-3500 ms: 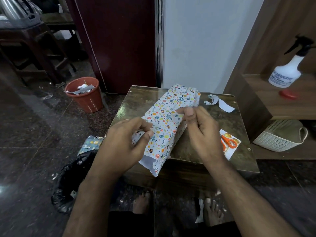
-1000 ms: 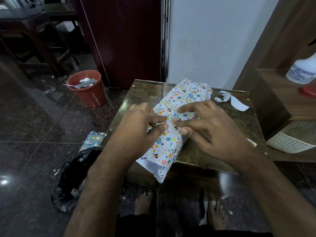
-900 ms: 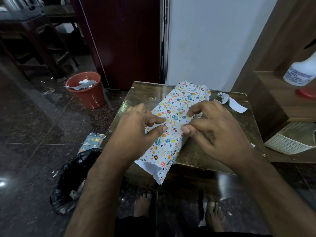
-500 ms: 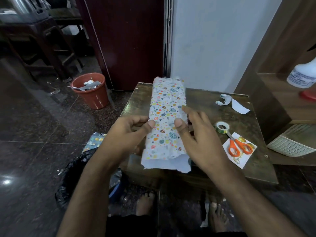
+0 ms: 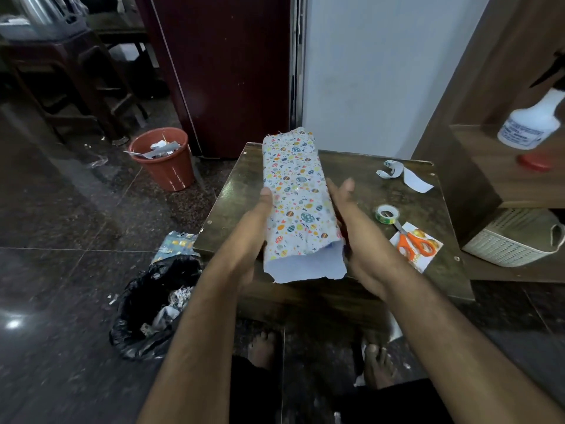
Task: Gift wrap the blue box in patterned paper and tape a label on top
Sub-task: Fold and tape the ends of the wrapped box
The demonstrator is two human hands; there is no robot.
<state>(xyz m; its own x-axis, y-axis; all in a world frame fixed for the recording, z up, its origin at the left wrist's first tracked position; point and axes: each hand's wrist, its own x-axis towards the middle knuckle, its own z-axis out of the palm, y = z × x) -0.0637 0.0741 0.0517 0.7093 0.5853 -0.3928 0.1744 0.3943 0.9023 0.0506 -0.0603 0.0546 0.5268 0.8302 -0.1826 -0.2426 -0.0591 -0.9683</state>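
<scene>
The box point(image 5: 298, 197), long and narrow, is lying lengthwise over the dark wooden worktop point(image 5: 360, 179), its far end pointing toward the wall. Patterned paper, white with small coloured eggs, hearts and leaves, is covering its top and sides. At the near end the paper is overhanging past the box as an open, ragged-edged flap showing its plain white underside, and a sliver of blue is peeking out there. The left hand point(image 5: 255, 237) and right hand point(image 5: 356, 237) are pressing flat against the two long sides, fingers extended rather than curled; whether the box is resting on the worktop or lifted slightly is hard to tell. A tape roll point(image 5: 387, 213) and orange-handled scissors point(image 5: 412, 241) are lying just right of it.
</scene>
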